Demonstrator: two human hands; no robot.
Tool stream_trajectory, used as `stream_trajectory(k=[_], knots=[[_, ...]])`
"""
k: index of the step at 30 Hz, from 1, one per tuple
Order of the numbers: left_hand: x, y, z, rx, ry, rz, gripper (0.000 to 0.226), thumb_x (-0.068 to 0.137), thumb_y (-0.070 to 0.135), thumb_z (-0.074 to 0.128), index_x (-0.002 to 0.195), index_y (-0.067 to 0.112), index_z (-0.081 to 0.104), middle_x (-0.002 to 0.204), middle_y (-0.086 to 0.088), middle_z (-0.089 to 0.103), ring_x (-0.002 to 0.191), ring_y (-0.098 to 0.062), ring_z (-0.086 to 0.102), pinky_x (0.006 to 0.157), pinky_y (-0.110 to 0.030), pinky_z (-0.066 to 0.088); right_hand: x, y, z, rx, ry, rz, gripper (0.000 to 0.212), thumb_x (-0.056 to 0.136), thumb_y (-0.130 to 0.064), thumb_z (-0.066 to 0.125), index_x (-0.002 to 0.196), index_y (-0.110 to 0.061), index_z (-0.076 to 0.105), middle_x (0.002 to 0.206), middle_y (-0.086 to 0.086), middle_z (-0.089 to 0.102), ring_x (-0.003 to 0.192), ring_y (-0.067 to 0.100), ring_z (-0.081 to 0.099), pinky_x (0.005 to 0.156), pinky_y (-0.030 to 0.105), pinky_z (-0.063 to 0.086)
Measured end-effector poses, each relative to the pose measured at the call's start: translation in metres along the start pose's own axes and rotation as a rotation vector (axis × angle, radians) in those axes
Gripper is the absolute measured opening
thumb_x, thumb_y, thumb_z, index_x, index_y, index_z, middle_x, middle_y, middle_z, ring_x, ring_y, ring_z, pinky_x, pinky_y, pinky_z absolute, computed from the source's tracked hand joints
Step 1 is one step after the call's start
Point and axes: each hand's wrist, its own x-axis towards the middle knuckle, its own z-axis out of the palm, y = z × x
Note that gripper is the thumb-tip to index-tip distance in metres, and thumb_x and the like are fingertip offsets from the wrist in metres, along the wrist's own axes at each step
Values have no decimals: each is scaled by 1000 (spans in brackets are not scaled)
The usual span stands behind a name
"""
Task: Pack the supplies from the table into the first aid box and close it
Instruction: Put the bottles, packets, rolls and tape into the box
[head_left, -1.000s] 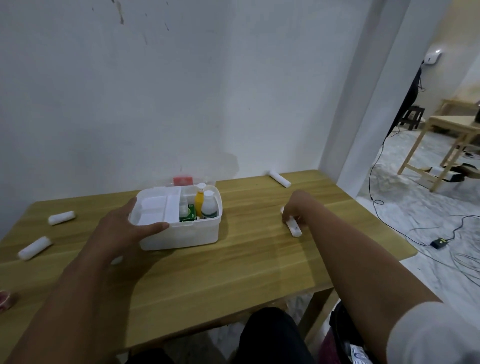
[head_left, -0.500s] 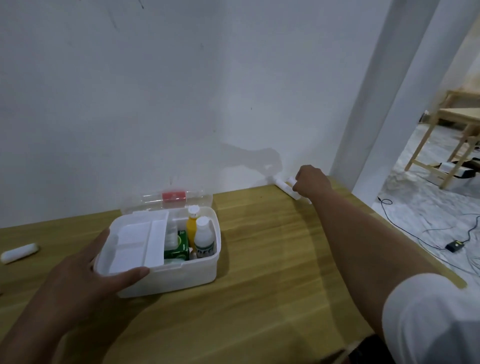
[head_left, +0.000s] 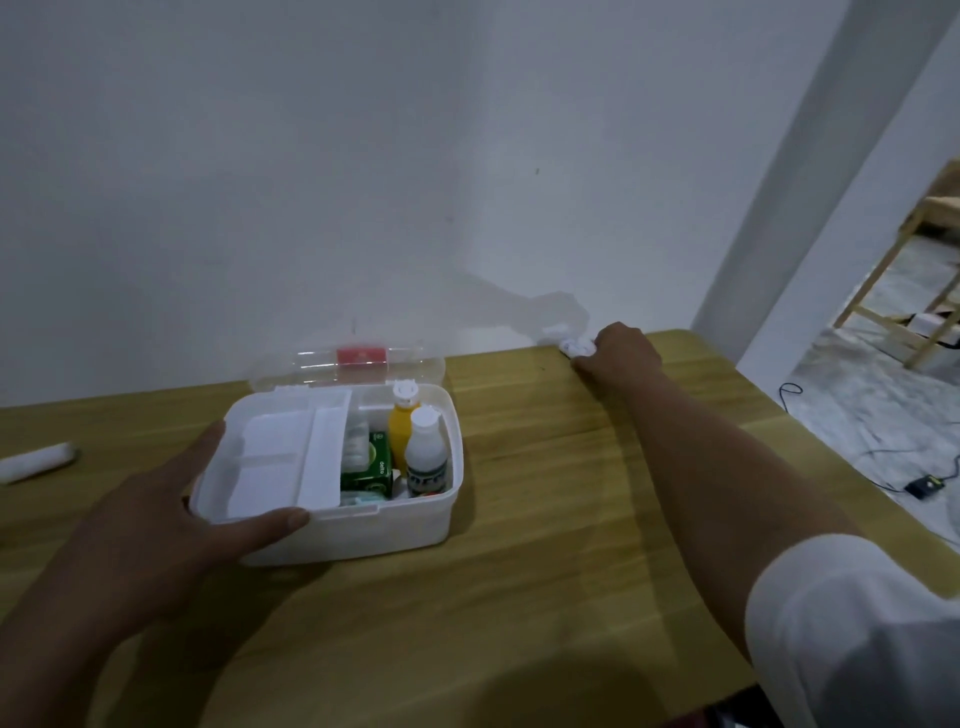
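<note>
The open white plastic first aid box (head_left: 332, 488) sits on the wooden worktop (head_left: 571, 519), its clear lid (head_left: 348, 364) tipped back. The left hand (head_left: 171, 525) holds its near-left corner, thumb along the front rim. The right hand (head_left: 621, 351) is curled around white bandage rolls (head_left: 574, 345) by the wall. Another white roll (head_left: 36, 460) lies far left.

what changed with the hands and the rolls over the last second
The right hand left the middle of the table, where it was picking up one white roll, and reached to the far edge by the wall, where it now grips the rolls there. The left hand kept holding the open box; the bottles inside and the roll at far left stayed put.
</note>
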Motion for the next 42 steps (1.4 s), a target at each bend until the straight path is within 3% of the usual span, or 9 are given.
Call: stream_trajectory(k=[6, 11, 14, 17, 20, 25, 30, 35, 42], knots=[[-15, 16, -6, -47, 11, 31, 151, 25, 95, 60, 159, 39, 20, 159, -5, 40, 130, -37, 50, 54, -24, 41, -18, -9, -7, 31, -24, 13, 48, 73, -66, 64, 73, -18, 61, 74, 0, 64, 80, 25, 66, 66, 32, 48], [-26, 27, -9, -103, -14, 49, 131, 50, 76, 78, 160, 34, 21, 160, -8, 39, 137, -37, 43, 95, -51, 47, -44, -28, -32, 9, 13, -8, 32, 70, -52, 67, 74, -21, 66, 73, -7, 63, 84, 21, 63, 81, 38, 42], [-33, 31, -11, -156, -12, 82, 122, 55, 67, 79, 159, 33, 26, 156, -9, 44, 135, -36, 45, 89, -45, 45, -67, -43, -53, 117, 39, -44, 47, 68, -66, 64, 66, -19, 61, 63, -10, 57, 79, 18, 64, 83, 41, 42], [-39, 34, -9, -217, 10, 95, 111, 63, 59, 85, 157, 33, 31, 152, -7, 49, 132, -32, 48, 79, -36, 40, -90, -60, -69, 278, 45, -87, 61, 55, -74, 65, 92, -26, 76, 81, -14, 67, 92, 15, 68, 88, 37, 52], [-42, 34, -6, -181, 33, 105, 106, 64, 63, 85, 154, 33, 37, 148, -3, 53, 128, -29, 51, 77, -35, 40, -114, -81, -84, 380, 31, -158, 68, 65, -54, 82, 121, -16, 75, 107, -2, 76, 104, 17, 70, 83, 29, 51], [-46, 34, -5, -170, 55, 112, 107, 58, 71, 84, 149, 30, 45, 143, -2, 57, 123, -26, 55, 81, -37, 46, -155, -121, -104, 515, 24, -251, 66, 75, -45, 86, 130, -12, 70, 121, 4, 74, 110, 19, 69, 91, 30, 53], [-50, 37, -8, -174, 44, 96, 103, 56, 68, 87, 143, 27, 51, 136, -4, 61, 109, -25, 58, 86, -47, 58, -191, -151, -108, 648, -65, -249, 46, 74, -32, 89, 101, 3, 77, 93, 17, 74, 79, 23, 69, 77, 51, 64], [-54, 37, -8, -185, 50, 109, 101, 58, 66, 88, 144, 27, 50, 134, -4, 61, 110, -26, 58, 86, -48, 58, -225, -157, -90, 672, -177, -172, 39, 74, -24, 91, 90, 8, 74, 79, 12, 71, 74, 23, 74, 62, 39, 66], [-51, 37, -8, -153, 52, 124, 98, 62, 62, 88, 144, 24, 50, 131, -6, 62, 101, -22, 55, 83, -45, 58, -236, -151, -61, 621, 0, -186, 37, 68, -34, 87, 72, -8, 61, 74, 8, 67, 74, 27, 73, 68, 45, 63]])
